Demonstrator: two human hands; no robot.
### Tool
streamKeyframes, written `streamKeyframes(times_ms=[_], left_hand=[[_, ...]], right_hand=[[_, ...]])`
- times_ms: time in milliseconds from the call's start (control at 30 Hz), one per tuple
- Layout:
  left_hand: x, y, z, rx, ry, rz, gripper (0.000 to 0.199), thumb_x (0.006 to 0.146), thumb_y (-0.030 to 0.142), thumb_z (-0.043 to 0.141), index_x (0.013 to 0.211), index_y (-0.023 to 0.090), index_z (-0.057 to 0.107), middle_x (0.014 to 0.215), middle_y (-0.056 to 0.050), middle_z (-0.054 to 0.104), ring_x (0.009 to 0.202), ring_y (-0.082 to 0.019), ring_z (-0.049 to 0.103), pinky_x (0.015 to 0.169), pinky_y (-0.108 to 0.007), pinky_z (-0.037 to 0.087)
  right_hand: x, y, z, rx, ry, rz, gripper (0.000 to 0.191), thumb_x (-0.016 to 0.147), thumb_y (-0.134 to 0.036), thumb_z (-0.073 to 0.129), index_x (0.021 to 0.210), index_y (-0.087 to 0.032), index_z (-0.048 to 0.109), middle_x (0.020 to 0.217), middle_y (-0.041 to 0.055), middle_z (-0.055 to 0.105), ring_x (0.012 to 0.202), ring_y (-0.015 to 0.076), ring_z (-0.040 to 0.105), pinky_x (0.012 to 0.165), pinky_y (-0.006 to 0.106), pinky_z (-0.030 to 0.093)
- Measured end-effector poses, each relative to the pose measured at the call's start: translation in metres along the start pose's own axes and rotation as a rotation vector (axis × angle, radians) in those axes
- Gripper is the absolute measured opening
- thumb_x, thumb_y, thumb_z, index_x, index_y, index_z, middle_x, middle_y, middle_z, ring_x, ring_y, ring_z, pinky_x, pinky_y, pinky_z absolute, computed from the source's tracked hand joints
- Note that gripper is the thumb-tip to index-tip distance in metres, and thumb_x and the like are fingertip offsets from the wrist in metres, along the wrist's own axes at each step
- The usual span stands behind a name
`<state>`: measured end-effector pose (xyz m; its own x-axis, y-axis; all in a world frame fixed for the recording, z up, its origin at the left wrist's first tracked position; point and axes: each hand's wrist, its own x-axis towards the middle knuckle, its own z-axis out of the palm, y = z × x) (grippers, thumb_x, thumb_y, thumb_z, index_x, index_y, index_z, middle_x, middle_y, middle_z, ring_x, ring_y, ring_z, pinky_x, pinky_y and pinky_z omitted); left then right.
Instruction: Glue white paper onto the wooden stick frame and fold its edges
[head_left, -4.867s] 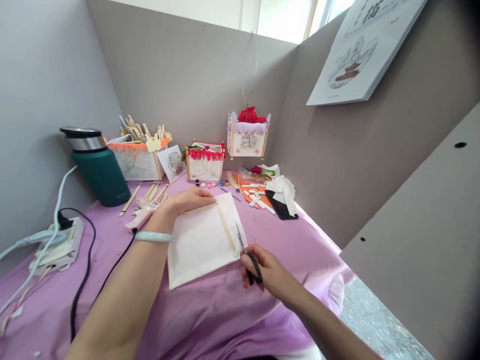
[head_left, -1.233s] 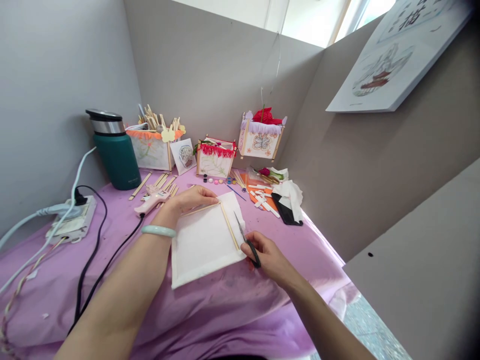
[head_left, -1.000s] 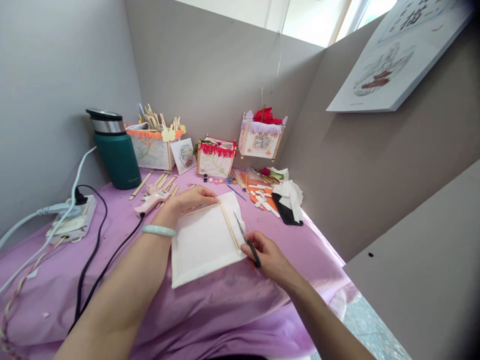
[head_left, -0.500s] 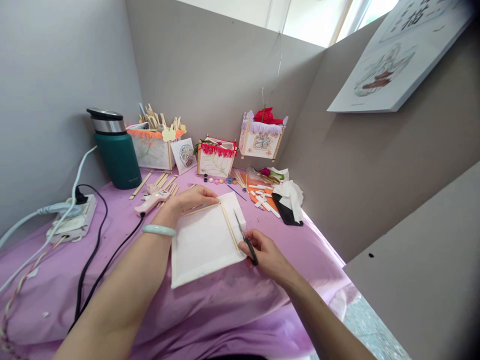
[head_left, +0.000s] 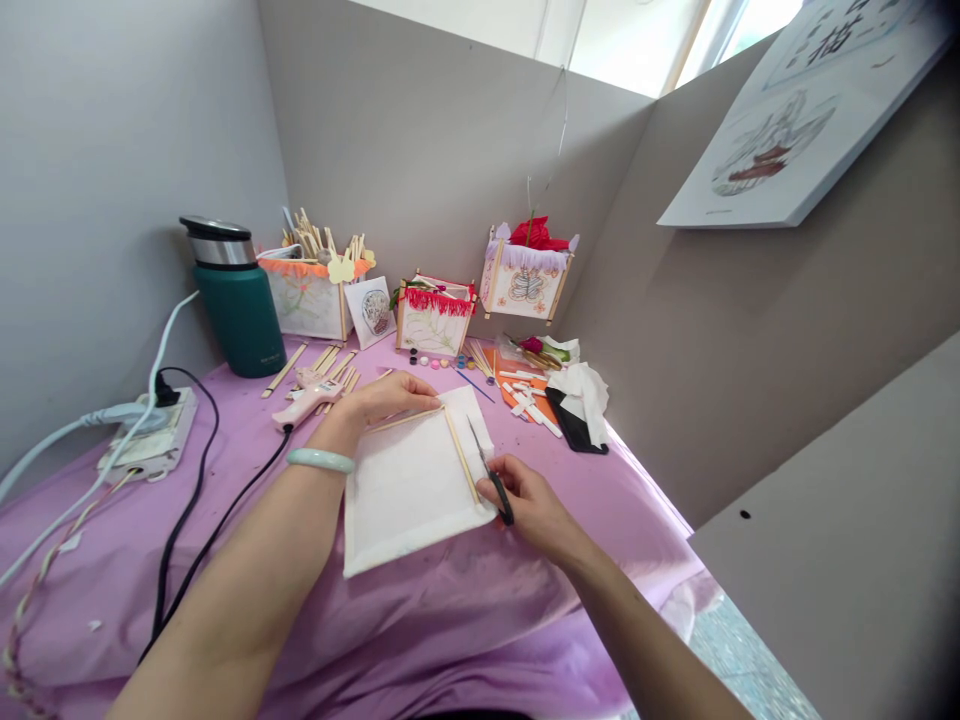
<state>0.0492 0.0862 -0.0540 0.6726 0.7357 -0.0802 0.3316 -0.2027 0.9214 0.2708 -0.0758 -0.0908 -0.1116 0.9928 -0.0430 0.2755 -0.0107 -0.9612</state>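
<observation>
My left hand (head_left: 397, 394), with a pale bangle (head_left: 321, 460) on its wrist, grips the far edge of a white paper panel (head_left: 409, 490). Thin wooden sticks (head_left: 463, 455) run along the panel's far and right sides, and a strip of white sheet reaches past the right stick. In my right hand (head_left: 525, 495) is a pair of black-handled scissors (head_left: 493, 480), blades pointing away from me over that strip. The blades look nearly closed. Part of the scissors' handle is hidden by my fingers.
A pink glue gun (head_left: 307, 402) rests by loose wooden sticks (head_left: 326, 365) on the purple cloth (head_left: 300, 520). Behind stand a green bottle (head_left: 240, 315) and decorated paper boxes (head_left: 435, 318). Cables run from a power strip (head_left: 154, 435) at left. Paper scraps (head_left: 532, 400) lie at right.
The whole view has shifted very slightly. Both hands, the scissors and the panel keep nearly the same positions relative to each other.
</observation>
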Motion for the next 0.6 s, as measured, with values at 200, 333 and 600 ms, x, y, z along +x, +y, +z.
streamKeyframes(times_ms=[200, 333, 600], left_hand=[[0.0009, -0.0008, -0.0007, 0.018, 0.006, 0.010, 0.034, 0.069, 0.046, 0.068, 0.083, 0.015, 0.070, 0.070, -0.001, 0.066, 0.057, -0.013, 0.056, 0.052, -0.023, 0.039], [0.0007, -0.0007, -0.0009, 0.022, -0.002, 0.017, 0.035, 0.070, 0.046, 0.068, 0.083, 0.014, 0.070, 0.070, -0.001, 0.066, 0.057, -0.013, 0.056, 0.052, -0.022, 0.040], [0.0024, -0.0029, -0.0010, -0.020, -0.021, 0.018, 0.036, 0.069, 0.047, 0.070, 0.085, 0.015, 0.071, 0.071, -0.001, 0.067, 0.058, -0.012, 0.056, 0.054, -0.023, 0.041]], right_hand=[[0.0014, 0.0046, -0.0015, -0.006, 0.014, -0.008, 0.028, 0.079, -0.044, 0.064, 0.089, -0.021, 0.054, 0.061, -0.0066, 0.048, 0.050, 0.0105, 0.051, 0.049, 0.023, 0.039], [0.0017, 0.0018, 0.0006, 0.040, 0.001, -0.010, 0.028, 0.079, -0.044, 0.063, 0.089, -0.020, 0.053, 0.063, -0.0060, 0.049, 0.051, 0.0110, 0.051, 0.049, 0.024, 0.041], [0.0044, -0.0011, 0.0011, 0.006, -0.001, -0.020, 0.027, 0.079, -0.043, 0.062, 0.090, -0.020, 0.054, 0.064, -0.0052, 0.049, 0.053, 0.0109, 0.049, 0.050, 0.023, 0.039]])
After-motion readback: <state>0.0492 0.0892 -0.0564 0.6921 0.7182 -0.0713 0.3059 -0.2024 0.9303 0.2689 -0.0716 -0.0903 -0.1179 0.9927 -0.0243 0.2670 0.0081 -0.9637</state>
